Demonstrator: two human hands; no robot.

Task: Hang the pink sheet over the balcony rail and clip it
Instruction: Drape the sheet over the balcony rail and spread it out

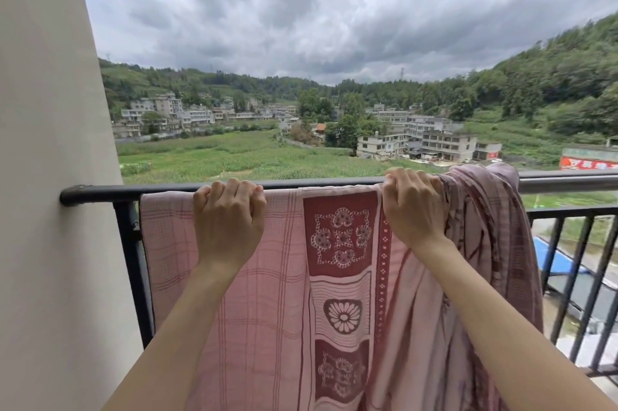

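A pink sheet with dark red flower panels hangs over the black balcony rail. Its left part lies flat down the railing. Its right part is bunched in folds over the rail near the grey stretch of the bar. My left hand is closed on the sheet's top edge at the rail, left of the patterned panel. My right hand grips the top edge right of that panel, beside the bunched folds. No clip is in view.
A pale wall stands at the left where the rail ends. Black vertical bars run below the rail at the right. Beyond lie green fields, houses, wooded hills and a cloudy sky.
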